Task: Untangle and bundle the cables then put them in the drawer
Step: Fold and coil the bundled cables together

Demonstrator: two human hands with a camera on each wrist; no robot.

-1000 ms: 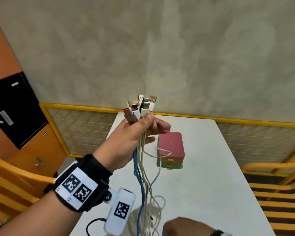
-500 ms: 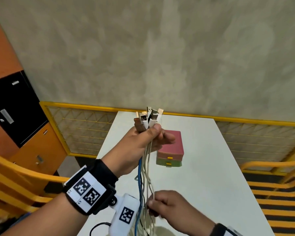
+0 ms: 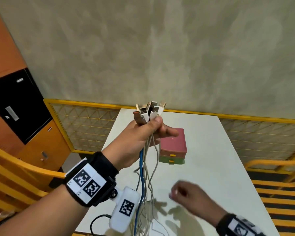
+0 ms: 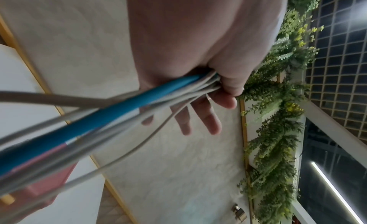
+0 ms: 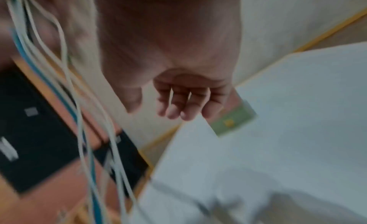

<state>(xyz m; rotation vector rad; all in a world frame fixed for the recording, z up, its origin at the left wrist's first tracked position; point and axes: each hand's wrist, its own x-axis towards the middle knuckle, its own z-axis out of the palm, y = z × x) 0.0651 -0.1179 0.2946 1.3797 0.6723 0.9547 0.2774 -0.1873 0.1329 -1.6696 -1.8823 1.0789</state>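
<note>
My left hand [image 3: 143, 133] is raised over the white table [image 3: 211, 176] and grips a bundle of cables [image 3: 146, 176] just under their USB plugs [image 3: 149, 111], which stick up above the thumb. One blue cable [image 4: 123, 105] runs among several grey-white ones; they hang down to the table's near edge. In the left wrist view thumb and forefinger clamp the cables while the other fingers [image 4: 208, 122] spread out. My right hand [image 3: 182, 193] hovers blurred to the right of the hanging cables, fingers loosely bent, holding nothing. The small drawer box [image 3: 174, 147], pink over green, stands shut behind.
Yellow mesh railing [image 3: 85, 123] borders the table's far and side edges. Yellow chairs stand at the left [image 3: 15, 171] and right [image 3: 279, 184]. An orange cabinet with a black panel [image 3: 15, 104] is at the far left.
My left hand with the plugs has come lower. The right hand rose to pinch the hanging cables, then let go and moved off to the right.
</note>
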